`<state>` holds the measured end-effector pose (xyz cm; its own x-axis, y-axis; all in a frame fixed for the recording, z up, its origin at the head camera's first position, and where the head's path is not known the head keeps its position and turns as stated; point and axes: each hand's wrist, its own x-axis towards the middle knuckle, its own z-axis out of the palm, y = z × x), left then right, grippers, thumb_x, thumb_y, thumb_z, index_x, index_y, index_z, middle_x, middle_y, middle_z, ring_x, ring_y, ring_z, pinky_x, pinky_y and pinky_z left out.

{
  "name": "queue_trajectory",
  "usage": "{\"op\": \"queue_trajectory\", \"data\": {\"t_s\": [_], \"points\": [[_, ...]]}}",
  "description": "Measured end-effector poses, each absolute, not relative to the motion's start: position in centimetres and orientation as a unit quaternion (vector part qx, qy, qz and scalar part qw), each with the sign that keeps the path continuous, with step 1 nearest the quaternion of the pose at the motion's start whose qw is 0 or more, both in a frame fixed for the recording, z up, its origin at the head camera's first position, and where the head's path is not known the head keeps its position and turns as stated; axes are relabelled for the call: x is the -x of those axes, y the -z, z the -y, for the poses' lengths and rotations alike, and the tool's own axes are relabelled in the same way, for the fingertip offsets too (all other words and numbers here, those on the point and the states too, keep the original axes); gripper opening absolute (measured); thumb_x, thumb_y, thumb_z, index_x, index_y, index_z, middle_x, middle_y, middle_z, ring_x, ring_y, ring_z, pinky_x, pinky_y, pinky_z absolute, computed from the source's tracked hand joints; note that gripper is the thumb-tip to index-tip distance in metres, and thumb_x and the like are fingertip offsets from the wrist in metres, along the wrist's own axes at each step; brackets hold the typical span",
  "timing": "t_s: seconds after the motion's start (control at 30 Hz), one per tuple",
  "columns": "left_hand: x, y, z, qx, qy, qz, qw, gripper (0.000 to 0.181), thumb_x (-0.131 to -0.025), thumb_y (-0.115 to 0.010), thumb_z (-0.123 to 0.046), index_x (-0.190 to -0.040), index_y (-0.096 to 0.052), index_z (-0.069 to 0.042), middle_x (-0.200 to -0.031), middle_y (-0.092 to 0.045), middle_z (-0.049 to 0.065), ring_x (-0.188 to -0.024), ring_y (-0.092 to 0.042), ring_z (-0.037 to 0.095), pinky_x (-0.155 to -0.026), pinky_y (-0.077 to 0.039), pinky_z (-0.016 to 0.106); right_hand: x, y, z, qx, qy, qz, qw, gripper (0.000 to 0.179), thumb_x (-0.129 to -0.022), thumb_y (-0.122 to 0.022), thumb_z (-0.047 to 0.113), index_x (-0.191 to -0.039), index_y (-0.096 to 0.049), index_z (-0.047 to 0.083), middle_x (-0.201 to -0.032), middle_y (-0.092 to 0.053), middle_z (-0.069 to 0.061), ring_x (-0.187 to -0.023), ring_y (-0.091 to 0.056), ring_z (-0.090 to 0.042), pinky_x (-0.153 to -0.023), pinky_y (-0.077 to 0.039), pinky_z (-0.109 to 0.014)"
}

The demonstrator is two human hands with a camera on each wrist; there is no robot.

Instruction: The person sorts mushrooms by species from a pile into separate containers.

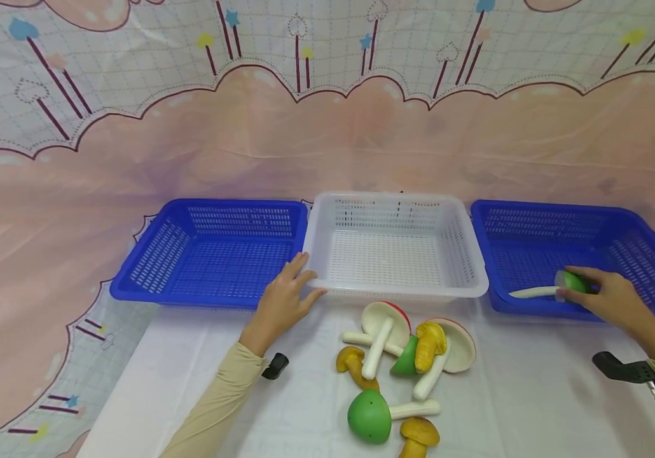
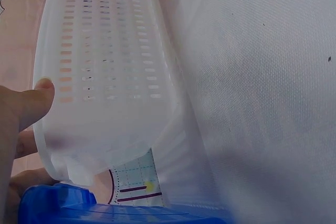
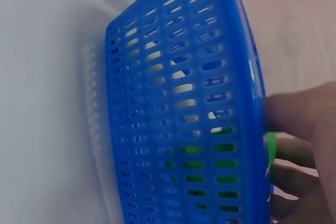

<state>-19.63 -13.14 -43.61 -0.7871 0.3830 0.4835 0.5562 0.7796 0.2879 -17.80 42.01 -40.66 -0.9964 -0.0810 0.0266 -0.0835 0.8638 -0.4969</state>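
Note:
My right hand (image 1: 613,296) reaches into the right blue basket (image 1: 507,304) and holds a green-capped toy mushroom (image 1: 573,283) by its cap. Its white stem points left, low inside the basket. In the right wrist view the green cap and pale stem show through the slots of the basket wall (image 3: 157,114). My left hand (image 1: 283,299), fingers fairly straight, rests at the front left corner of the white basket (image 1: 390,290). The thumb lies by the front rim, as the left wrist view shows too.
A left blue basket (image 1: 190,296) stands beside the white one. On the white tablecloth (image 1: 533,394) in front lie several toy mushrooms: a red-edged one (image 1: 400,318), a green one (image 1: 369,416), a yellow one (image 1: 430,346) and others. A patterned cloth (image 1: 362,146) hangs behind.

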Motion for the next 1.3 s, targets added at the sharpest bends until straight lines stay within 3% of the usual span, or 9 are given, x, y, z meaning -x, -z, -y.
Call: {"op": "queue_trajectory", "data": {"t_s": [0.17, 0.3, 0.37, 0.57, 0.77, 0.87, 1.0, 1.1, 1.3], "points": [[19.7, 43.7, 13.1, 0.255, 0.209, 0.923, 0.202, 0.032, -0.085, -0.072, -0.031, -0.101, -0.069, -0.004, -0.136, -0.048, 0.023, -0.13, -0.041, 0.036, -0.105, -0.035, 0.048, 17.6, 40.8, -42.0, -0.05, -0.246, 0.967, 0.029, 0.048, -0.089, -0.066, 0.021, -0.119, -0.055, -0.015, -0.109, -0.056, -0.041, -0.091, -0.056, -0.055, -0.057, -0.053, -0.041], [19.7, 43.8, 13.2, 0.254, 0.208, 0.923, 0.203, 0.032, -0.085, -0.072, -0.031, -0.101, -0.068, -0.004, -0.136, -0.048, 0.023, -0.131, -0.04, 0.035, -0.106, -0.035, 0.048, 17.4, 40.6, -41.6, -0.042, -0.243, 0.968, 0.047, 0.045, -0.089, -0.066, 0.021, -0.117, -0.057, -0.013, -0.11, -0.056, -0.039, -0.097, -0.053, -0.058, -0.065, -0.05, -0.059], [19.7, 43.8, 13.1, 0.254, 0.209, 0.922, 0.204, 0.032, -0.084, -0.072, -0.031, -0.101, -0.069, -0.004, -0.136, -0.048, 0.023, -0.13, -0.041, 0.036, -0.106, -0.035, 0.048, 17.2, 40.3, -41.4, -0.043, -0.245, 0.967, 0.055, 0.044, -0.089, -0.066, 0.021, -0.116, -0.058, -0.012, -0.11, -0.057, -0.039, -0.097, -0.053, -0.057, -0.066, -0.049, -0.06], [19.5, 43.7, 13.1, 0.245, 0.215, 0.924, 0.198, 0.032, -0.084, -0.073, -0.031, -0.101, -0.069, -0.004, -0.136, -0.048, 0.023, -0.13, -0.041, 0.035, -0.105, -0.035, 0.049, 16.6, 39.4, -40.6, -0.053, -0.258, 0.962, 0.068, 0.041, -0.089, -0.067, 0.02, -0.115, -0.059, -0.01, -0.111, -0.057, -0.037, -0.094, -0.057, -0.056, -0.056, -0.055, -0.038], [19.6, 43.8, 13.1, 0.242, 0.219, 0.925, 0.193, 0.034, -0.084, -0.073, -0.031, -0.102, -0.069, -0.003, -0.136, -0.048, 0.022, -0.131, -0.04, 0.034, -0.106, -0.034, 0.047, 15.6, 38.7, -39.6, -0.056, -0.269, 0.958, 0.084, 0.039, -0.088, -0.068, 0.017, -0.116, -0.059, -0.008, -0.112, -0.058, -0.035, -0.09, -0.059, -0.054, -0.056, -0.056, -0.042], [19.7, 43.7, 13.0, 0.243, 0.221, 0.924, 0.195, 0.035, -0.083, -0.074, -0.03, -0.103, -0.069, -0.002, -0.136, -0.048, 0.022, -0.131, -0.041, 0.034, -0.106, -0.035, 0.047, 15.1, 38.1, -39.2, -0.057, -0.269, 0.957, 0.095, 0.038, -0.086, -0.071, 0.017, -0.115, -0.061, -0.005, -0.108, -0.063, -0.028, -0.078, -0.069, -0.018, -0.053, -0.055, -0.03], [19.8, 43.8, 13.0, 0.244, 0.222, 0.923, 0.196, 0.035, -0.083, -0.073, -0.03, -0.103, -0.068, -0.002, -0.136, -0.048, 0.022, -0.13, -0.041, 0.034, -0.104, -0.036, 0.048, 14.4, 37.3, -38.6, -0.063, -0.286, 0.951, 0.099, 0.039, -0.085, -0.073, 0.019, -0.117, -0.062, -0.001, -0.1, -0.062, 0.016, -0.075, -0.046, 0.021, -0.052, -0.05, -0.019], [19.8, 43.8, 13.0, 0.241, 0.225, 0.925, 0.191, 0.037, -0.083, -0.073, -0.031, -0.104, -0.068, -0.002, -0.137, -0.048, 0.022, -0.13, -0.041, 0.034, -0.102, -0.039, 0.05, 13.7, 36.9, -37.9, -0.082, -0.297, 0.945, 0.106, 0.038, -0.084, -0.073, 0.016, -0.117, -0.062, 0.0, -0.098, -0.046, 0.037, -0.076, -0.047, 0.021, -0.054, -0.048, -0.015], [19.8, 43.5, 13.2, 0.23, 0.242, 0.927, 0.171, 0.044, -0.084, -0.073, -0.033, -0.11, -0.064, 0.001, -0.139, -0.046, 0.021, -0.132, -0.039, 0.033, -0.101, -0.04, 0.051, 12.7, 36.6, -36.3, -0.153, -0.304, 0.929, 0.146, 0.036, -0.079, -0.076, 0.004, -0.112, -0.063, 0.002, -0.104, -0.05, 0.037, -0.08, -0.052, 0.019, -0.061, -0.045, -0.004]]}}
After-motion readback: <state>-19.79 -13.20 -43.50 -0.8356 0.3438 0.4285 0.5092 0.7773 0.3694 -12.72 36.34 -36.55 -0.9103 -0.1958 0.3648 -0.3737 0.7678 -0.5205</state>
